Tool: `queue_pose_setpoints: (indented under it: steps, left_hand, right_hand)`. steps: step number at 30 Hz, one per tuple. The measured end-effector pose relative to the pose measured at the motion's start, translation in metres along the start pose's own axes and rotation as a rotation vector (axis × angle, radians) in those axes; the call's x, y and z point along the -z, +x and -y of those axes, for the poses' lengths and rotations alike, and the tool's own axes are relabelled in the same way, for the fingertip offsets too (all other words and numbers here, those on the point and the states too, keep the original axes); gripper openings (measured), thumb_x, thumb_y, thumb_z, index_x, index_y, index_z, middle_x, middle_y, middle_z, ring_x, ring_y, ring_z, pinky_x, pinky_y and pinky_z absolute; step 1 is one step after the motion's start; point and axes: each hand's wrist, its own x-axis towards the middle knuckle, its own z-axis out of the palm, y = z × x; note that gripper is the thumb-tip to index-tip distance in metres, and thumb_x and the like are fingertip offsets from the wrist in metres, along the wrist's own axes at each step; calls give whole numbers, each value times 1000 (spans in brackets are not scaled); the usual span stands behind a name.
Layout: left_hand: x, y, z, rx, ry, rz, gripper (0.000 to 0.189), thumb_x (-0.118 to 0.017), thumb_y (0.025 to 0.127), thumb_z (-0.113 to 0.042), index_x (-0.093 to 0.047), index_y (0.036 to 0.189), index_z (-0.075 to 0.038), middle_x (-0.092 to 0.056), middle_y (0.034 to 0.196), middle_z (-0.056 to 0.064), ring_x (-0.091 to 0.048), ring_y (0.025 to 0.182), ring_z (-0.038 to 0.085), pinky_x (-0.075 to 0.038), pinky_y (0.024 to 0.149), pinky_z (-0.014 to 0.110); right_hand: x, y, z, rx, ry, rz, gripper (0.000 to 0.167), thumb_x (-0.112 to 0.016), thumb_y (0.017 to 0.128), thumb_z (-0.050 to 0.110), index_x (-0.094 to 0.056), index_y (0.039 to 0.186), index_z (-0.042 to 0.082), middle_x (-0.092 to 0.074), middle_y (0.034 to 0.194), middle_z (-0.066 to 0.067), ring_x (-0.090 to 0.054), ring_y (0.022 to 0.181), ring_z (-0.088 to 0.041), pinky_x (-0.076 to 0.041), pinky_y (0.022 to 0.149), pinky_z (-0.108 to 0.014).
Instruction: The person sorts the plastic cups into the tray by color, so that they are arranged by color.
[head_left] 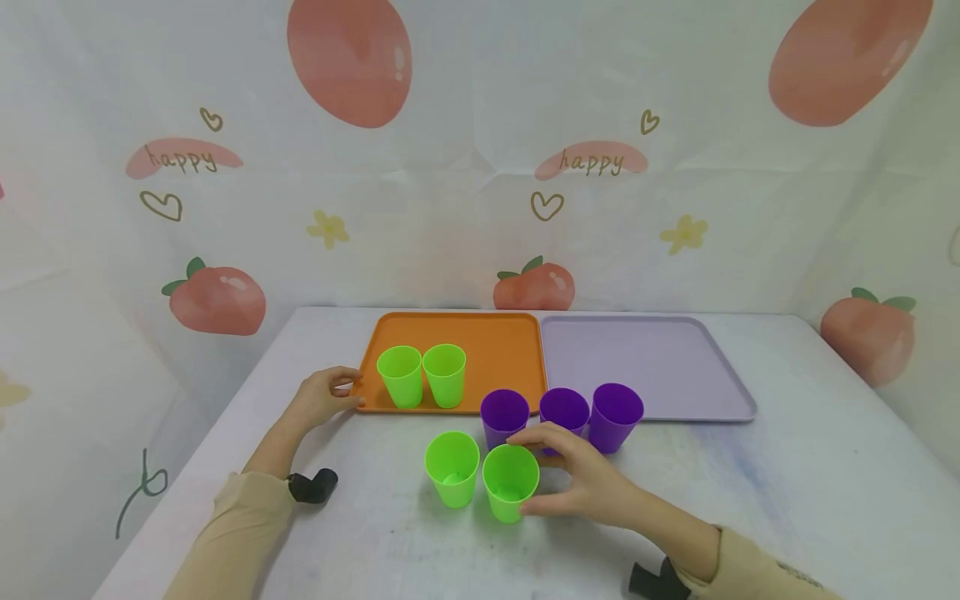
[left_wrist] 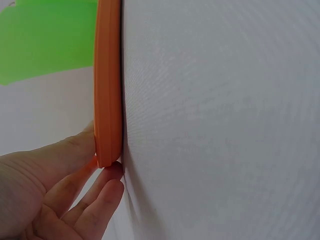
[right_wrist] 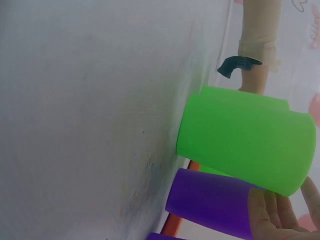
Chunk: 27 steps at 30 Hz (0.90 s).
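Observation:
My left hand (head_left: 322, 398) grips the left edge of the orange tray (head_left: 495, 358), thumb on the rim and fingers at its outer side in the left wrist view. Two green cups (head_left: 400, 377) stand upright in that tray. My right hand (head_left: 581, 479) curves around the right side of a green cup (head_left: 510, 487), thumb at its near side and fingers at its far rim. Beside it on the left stands another upright green cup (head_left: 453, 471). Just behind are three purple cups (head_left: 615, 421); the right hand partly overlaps the middle one.
A pale lilac tray (head_left: 645, 362) lies to the right of the orange one, their edges side by side. All stand on a white covered table (head_left: 787, 500). A printed cloth (head_left: 450, 233) with peaches hangs behind.

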Motion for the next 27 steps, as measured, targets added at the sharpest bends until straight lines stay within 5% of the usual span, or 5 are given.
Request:
queue_pose_setpoints:
  steps: [6,27]
  left_hand:
    - [0,0,0,2,4,-3,48,-68,83,-11,-52,125,7,-52,130,28,-55,115,44,-50,94,47]
    - [-1,1,0,9,-6,-5,48,-68,83,-10,-53,125,7,-52,130,28,-55,115,44,-50,94,46]
  right_hand:
    - [-3,2,1,-35,-11,-12,56,-80,72,21,-56,121,9,-59,119,-10,-50,112,2,-52,93,-24]
    - [-3,4,4,-28,-47,-2,49,-78,75,23,-58,118,9,-61,114,-9,-56,105,-7,-56,86,-27]
